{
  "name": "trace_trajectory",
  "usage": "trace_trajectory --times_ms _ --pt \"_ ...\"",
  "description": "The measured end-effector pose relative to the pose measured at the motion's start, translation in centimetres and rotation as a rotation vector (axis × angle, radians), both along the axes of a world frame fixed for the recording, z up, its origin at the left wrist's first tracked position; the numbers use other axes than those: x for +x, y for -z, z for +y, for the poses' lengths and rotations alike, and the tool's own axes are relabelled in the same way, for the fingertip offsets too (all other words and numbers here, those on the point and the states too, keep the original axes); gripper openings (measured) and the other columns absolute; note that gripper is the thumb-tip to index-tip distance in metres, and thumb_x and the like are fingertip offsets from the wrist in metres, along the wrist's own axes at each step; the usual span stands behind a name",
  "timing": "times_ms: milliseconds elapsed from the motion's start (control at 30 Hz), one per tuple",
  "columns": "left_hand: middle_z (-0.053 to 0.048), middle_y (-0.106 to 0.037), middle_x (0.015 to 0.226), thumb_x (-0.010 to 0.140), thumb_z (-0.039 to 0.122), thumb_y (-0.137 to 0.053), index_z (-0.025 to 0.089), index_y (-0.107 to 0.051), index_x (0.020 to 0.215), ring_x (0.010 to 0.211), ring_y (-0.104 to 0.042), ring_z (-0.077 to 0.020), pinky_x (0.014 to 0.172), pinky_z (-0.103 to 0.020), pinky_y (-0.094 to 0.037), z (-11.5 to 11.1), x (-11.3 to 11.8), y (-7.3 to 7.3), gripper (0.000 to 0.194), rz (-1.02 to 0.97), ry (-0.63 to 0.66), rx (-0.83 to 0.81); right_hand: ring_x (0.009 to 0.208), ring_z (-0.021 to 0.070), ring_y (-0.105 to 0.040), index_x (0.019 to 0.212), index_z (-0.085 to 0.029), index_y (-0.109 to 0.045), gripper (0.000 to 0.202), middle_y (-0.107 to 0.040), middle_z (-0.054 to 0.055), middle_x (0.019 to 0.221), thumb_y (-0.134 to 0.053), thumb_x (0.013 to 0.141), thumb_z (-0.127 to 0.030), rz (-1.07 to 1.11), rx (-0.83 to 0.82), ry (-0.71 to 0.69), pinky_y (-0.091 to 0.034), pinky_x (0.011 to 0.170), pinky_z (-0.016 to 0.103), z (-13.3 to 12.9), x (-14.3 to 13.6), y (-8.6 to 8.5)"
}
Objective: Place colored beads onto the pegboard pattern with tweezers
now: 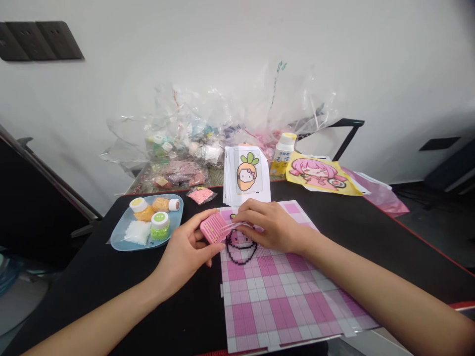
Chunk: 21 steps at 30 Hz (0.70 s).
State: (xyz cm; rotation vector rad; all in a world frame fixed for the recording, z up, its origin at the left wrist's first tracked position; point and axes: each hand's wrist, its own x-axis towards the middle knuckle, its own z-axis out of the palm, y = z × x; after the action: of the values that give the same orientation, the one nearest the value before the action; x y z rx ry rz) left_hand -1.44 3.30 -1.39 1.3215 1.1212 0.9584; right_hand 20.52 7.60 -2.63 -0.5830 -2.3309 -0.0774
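My left hand (pixel 185 247) holds a small pink ridged bead tray (pixel 214 227) just above the left edge of a pink-and-white checked pegboard (pixel 282 291). My right hand (pixel 269 225) pinches thin clear tweezers (pixel 237 226) whose tips point into the pink tray. Under both hands a partial outline of black beads (pixel 241 245) sits on the pegboard. A stack of pattern cards (pixel 247 174), the top one showing a carrot-shaped cartoon figure, leans upright just behind the board.
A blue oval dish (pixel 122 232) at the left holds small bead jars and a bag of white beads. Clear plastic bags of beads (pixel 208 133) pile up at the back. A white bottle (pixel 284 151) and a yellow cartoon sheet (pixel 319 173) lie back right on the black table (pixel 111 277).
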Motion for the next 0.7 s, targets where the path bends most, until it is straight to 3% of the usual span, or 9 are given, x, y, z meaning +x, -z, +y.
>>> trace_trajectory --times_ms 300,700 --pt "0.0 -0.068 0.086 0.065 0.019 -0.081 0.016 -0.05 0.129 0.059 -0.054 -0.0088 0.044 -0.018 -0.049 -0.14 0.14 -0.34 0.071 -0.057 0.025 -0.024 0.071 0.0125 -0.059 0.099 -0.016 -0.063 0.015 -0.064 0.006 0.089 -0.05 0.097 -0.024 -0.034 -0.006 -0.015 -0.045 0.057 0.024 0.0 -0.15 0.2" --pt "-0.004 -0.07 0.091 0.067 0.021 -0.081 0.015 -0.047 0.133 0.063 -0.055 -0.0102 0.044 -0.018 -0.048 -0.11 -0.06 -0.14 0.074 0.013 0.02 -0.018 0.073 0.0138 -0.061 0.096 -0.016 -0.062 0.017 -0.066 0.006 0.089 -0.047 0.099 -0.024 -0.055 -0.007 -0.029 -0.045 0.057 0.025 -0.18 -0.35 -0.07"
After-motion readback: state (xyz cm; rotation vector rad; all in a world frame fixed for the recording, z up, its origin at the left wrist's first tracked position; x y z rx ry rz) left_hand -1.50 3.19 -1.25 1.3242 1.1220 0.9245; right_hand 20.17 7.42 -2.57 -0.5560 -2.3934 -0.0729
